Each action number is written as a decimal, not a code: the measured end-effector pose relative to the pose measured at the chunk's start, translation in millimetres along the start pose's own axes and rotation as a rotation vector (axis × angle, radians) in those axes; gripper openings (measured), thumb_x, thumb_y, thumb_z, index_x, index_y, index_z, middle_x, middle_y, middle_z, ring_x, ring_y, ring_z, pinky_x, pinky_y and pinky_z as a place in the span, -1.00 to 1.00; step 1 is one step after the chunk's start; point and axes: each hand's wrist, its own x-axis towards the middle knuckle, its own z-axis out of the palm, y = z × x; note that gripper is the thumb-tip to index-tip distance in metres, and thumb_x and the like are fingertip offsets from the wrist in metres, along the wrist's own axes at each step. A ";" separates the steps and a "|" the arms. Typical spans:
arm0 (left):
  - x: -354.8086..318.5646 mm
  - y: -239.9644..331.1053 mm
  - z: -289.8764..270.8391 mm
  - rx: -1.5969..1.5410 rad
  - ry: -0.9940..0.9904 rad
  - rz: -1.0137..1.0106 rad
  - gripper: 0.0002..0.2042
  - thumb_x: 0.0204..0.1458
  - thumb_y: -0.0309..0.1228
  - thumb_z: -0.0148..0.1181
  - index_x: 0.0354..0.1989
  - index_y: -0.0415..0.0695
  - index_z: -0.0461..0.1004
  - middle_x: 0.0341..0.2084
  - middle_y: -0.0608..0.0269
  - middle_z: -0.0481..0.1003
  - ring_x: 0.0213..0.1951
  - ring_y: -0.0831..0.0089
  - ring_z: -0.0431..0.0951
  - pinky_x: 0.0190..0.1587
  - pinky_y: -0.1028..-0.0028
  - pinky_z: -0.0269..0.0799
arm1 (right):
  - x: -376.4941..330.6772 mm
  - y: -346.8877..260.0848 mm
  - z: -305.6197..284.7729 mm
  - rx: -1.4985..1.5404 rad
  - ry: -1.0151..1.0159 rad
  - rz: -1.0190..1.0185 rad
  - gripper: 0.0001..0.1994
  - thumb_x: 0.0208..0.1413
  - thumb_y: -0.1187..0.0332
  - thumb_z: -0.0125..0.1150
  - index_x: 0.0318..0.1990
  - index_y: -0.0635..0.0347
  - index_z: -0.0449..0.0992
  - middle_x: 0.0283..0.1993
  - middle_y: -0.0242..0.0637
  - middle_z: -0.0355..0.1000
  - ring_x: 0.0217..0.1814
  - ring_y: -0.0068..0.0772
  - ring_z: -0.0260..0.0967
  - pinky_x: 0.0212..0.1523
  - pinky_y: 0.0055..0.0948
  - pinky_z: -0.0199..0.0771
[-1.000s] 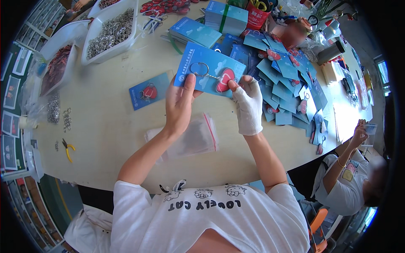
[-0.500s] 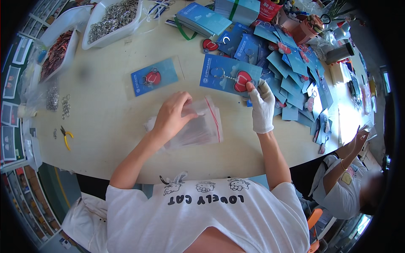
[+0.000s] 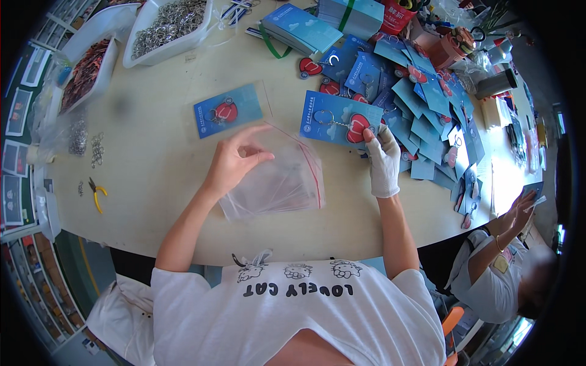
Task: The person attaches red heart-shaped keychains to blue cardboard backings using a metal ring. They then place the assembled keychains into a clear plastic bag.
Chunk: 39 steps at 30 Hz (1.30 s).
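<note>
While left hand (image 3: 235,161) pinches clear bags (image 3: 278,180), right hand (image 3: 383,160) grips blue card (image 3: 340,120)

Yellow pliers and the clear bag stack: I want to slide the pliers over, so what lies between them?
In the head view, only bare table lies between the yellow pliers and the clear bag stack, besides the left hand.

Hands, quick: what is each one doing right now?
Left hand: fingers pinching the top clear bag of the stack.
Right hand, gloved: holding the blue card with a red heart keychain.
</note>
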 end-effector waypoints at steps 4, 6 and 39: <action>4.8 0.4 -10.5 -0.022 -0.074 0.027 -0.71 -0.02 -0.53 0.29 -0.10 -0.24 0.45 -0.47 0.28 0.57 -0.42 0.68 0.49 -0.37 0.63 0.35 | 2.5 -5.9 3.6 0.033 0.099 0.035 -0.75 0.15 0.24 0.20 -0.12 0.20 0.44 -0.28 -0.48 0.45 -0.32 -0.74 0.33 -0.32 -0.69 0.31; 8.5 -2.1 -13.3 -0.034 -0.128 0.022 -0.77 0.00 -0.52 0.27 -0.16 -0.23 0.45 -0.46 0.25 0.58 -0.43 0.66 0.50 -0.42 0.65 0.33 | 7.4 -11.7 6.1 -0.003 0.067 -0.029 -0.74 0.16 0.26 0.18 -0.10 0.22 0.43 -0.25 -0.47 0.45 -0.29 -0.72 0.34 -0.29 -0.67 0.32; 13.8 9.7 -7.8 -0.178 -0.241 -0.097 -0.80 -0.07 -0.50 0.36 -0.51 -0.20 0.39 -0.57 0.30 0.53 -0.53 0.65 0.49 -0.45 0.65 0.38 | 6.5 -38.3 -9.8 -0.242 -0.401 0.010 -0.77 0.14 0.35 0.11 -0.10 0.26 0.41 -0.33 -0.49 0.39 -0.38 -0.74 0.24 -0.37 -0.67 0.24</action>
